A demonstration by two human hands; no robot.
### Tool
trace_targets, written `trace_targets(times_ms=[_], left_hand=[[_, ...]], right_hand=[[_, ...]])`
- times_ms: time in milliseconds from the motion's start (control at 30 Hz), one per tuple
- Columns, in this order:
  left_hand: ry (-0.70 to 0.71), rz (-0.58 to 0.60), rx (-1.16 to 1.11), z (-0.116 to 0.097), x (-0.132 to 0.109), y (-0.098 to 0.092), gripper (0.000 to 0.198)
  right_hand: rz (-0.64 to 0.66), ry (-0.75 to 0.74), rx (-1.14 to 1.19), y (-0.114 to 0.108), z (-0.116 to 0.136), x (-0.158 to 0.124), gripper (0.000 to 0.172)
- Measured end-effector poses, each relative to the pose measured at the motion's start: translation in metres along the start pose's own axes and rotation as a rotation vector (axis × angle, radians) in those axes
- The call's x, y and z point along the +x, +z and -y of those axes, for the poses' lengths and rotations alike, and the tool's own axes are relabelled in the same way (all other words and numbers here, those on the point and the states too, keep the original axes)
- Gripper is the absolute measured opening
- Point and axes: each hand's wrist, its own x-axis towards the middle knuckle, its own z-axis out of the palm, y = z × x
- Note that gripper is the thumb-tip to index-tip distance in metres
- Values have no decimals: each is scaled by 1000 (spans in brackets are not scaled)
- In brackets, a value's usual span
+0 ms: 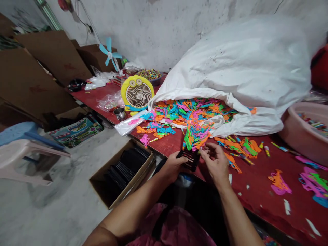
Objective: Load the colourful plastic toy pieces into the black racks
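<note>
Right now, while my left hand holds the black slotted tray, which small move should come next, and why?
Probably lower the right hand and seat its small piece in a slot of the black slotted tray. The left hand holds that tray at the edge of the red table, and the right hand pinches the piece just above it.

1. Two forearms are shown bare from elbow to wrist, with no sleeve reaching them.
2. The left hand and the right hand are likewise left uncovered.
3. A pink garment is worn over the lap; its cloth is crumpled into soft folds, with darker magenta in the creases.
4. A faint sheen can be made out on the cloth; any print or seam is too blurred to be told.
</note>
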Motion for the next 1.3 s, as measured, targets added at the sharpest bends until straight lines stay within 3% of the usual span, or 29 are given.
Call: trace_targets(times_ms=[167,467,633,733,900,1033,1300], left_hand=[[-8,-18,8,-2,0,4,53],[-2,-20,42,-1,-1,9,43],[-14,19,-44,-4,-2,2,45],[-18,42,-95,-8,-2,-5,43],[-40,40,-119,-8,-3,-12,40],[-53,48,-103,0,-4,-13,43],[-70,-23,-39,24,-6,-17,48]], right_hand=[[44,19,108,5,0,1,41],[-125,-48,-40,21,-6,1,38],[-49,-70,-82,18,4,2,39],[63,12,26,7,6,-1,44],[-19,331,243,-5,-7,-18,43],[104,545,474,0,-13,-33,44],[213,648,538,3,-17,-42,39]])
